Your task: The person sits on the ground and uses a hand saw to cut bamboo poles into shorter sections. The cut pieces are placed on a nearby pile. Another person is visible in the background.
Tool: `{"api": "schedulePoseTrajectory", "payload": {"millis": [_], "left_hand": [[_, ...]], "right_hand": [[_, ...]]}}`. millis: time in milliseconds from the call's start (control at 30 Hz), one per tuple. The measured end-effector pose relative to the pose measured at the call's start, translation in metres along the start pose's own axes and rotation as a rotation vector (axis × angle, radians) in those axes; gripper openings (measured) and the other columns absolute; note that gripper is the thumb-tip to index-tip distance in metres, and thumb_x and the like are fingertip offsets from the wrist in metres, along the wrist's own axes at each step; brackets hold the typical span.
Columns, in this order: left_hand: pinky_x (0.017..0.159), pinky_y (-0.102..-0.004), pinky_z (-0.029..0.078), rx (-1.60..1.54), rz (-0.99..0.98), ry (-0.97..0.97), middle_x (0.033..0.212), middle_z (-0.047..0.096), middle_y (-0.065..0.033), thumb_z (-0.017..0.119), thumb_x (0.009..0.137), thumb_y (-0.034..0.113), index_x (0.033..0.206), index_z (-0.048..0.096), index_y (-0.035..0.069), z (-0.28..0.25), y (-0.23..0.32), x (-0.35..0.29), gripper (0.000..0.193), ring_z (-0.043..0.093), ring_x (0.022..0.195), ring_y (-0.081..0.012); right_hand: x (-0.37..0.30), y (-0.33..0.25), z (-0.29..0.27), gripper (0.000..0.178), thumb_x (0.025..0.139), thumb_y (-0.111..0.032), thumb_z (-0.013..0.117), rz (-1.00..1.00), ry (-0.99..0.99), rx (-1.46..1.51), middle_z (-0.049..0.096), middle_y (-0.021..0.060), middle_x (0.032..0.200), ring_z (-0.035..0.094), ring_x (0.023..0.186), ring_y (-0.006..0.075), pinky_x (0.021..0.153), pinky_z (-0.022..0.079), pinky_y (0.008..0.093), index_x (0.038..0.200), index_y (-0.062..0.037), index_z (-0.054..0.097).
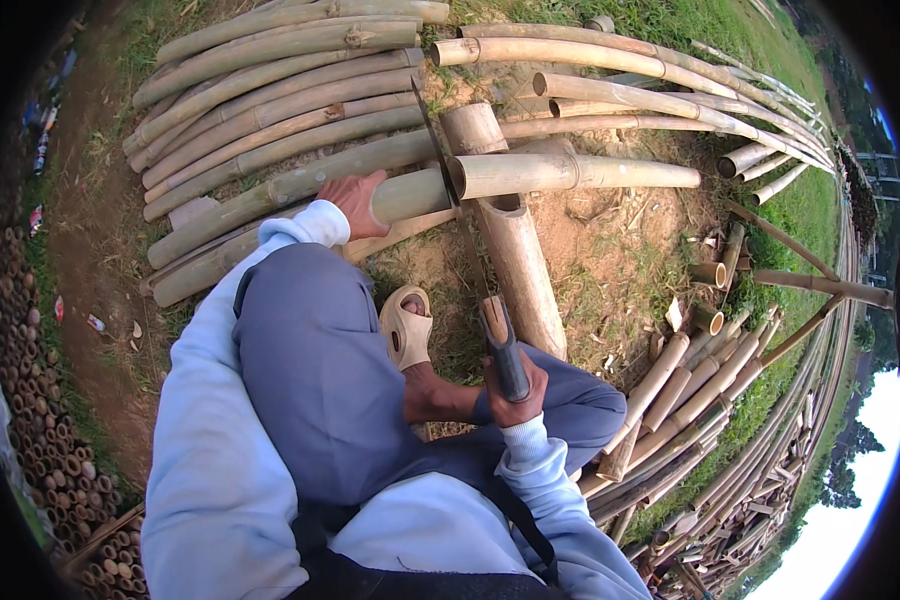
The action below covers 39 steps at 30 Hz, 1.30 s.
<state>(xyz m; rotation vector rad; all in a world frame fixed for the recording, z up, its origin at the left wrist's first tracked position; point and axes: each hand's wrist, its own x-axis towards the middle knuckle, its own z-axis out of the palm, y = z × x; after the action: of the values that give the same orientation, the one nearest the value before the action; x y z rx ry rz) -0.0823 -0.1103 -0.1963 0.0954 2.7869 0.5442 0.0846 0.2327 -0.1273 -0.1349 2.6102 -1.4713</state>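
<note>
bamboo lies nearly everywhere here: a broad stack of poles [280, 110] at the upper left, a row of paler poles [650, 75] at the upper right, and a pile of shorter lengths [690, 400] at the lower right. at the far left is a heap of cut tubes [45, 440], dim and bent by the lens, so i can't fairly say how deep it goes.

in the middle, a thick log [528, 285] lies on the ground as a support. across the area above it run the greenish pole [412, 195], on the person's left, and a pale tube [585, 172] on the right, its open mouth facing left. the long saw [469, 245] stands with its blade between the two, touching or very near that mouth.

the left hand [355, 203] is closed over the greenish pole just beside the blade; the right hand [523, 385] is wrapped round the saw's dark handle, close to the bent knee. to cut well, i'd judge, keep the blade square to the pole, draw long even strokes, press the pole firmly on its support, and hold the left fingers well clear of the teeth.

the nearest things to containers are the hollow tubes. the pale tube's mouth is shadowed inside, and two short tubes [708, 274] at the right show open ends, with no contents i can make out
</note>
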Motion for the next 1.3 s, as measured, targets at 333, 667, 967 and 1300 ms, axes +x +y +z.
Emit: {"api": "schedulePoseTrajectory", "payload": {"millis": [333,667,967,1300], "left_hand": [[0.102,-0.0506,0.047,0.013,-0.034,-0.111,0.117,0.069,-0.0275,0.08,0.065,0.044,0.145,0.047,0.008,-0.01,-0.005,-0.014,0.093,0.065,0.112,-0.0439],[0.097,-0.0514,0.05,0.261,-0.113,0.011,0.117,0.067,-0.0219,0.082,0.069,0.039,0.135,0.051,0.01,-0.074,-0.044,0.076,0.079,0.064,0.109,-0.0405],[0.109,-0.0456,0.04,0.207,0.125,0.445,0.133,0.055,-0.0162,0.076,0.083,0.042,0.141,0.051,0.01,-0.05,0.009,0.123,0.071,0.05,0.126,-0.0343],[0.105,-0.0467,0.045,0.226,0.154,0.146,0.122,0.062,-0.0202,0.069,0.077,0.072,0.126,0.056,0.001,-0.034,0.111,0.084,0.088,0.06,0.118,-0.038]], "right_hand": [[-0.044,-0.016,-0.044,0.014,0.081,-0.005,0.072,-0.081,-0.051,-0.126,0.063,0.0146,0.073,0.063,0.059,0.0342,0.059,0.049,0.0355,0.093,-0.0002,0.068],[-0.069,-0.048,-0.085,0.026,0.079,-0.008,0.074,0.032,0.192,-0.118,0.072,0.0095,0.076,0.069,0.06,0.0184,0.059,0.053,0.03,0.102,0.001,0.072],[-0.052,-0.053,-0.092,0.021,0.089,-0.005,0.064,0.097,0.675,0.273,0.062,0.0076,0.068,0.057,0.054,0.0134,0.054,0.048,0.0271,0.107,0.007,0.064],[0.021,0.03,-0.1,0.021,0.09,-0.006,0.065,0.118,0.75,0.362,0.061,0.006,0.082,0.059,0.071,0.0123,0.068,0.05,0.028,0.109,0.0011,0.058]]}}
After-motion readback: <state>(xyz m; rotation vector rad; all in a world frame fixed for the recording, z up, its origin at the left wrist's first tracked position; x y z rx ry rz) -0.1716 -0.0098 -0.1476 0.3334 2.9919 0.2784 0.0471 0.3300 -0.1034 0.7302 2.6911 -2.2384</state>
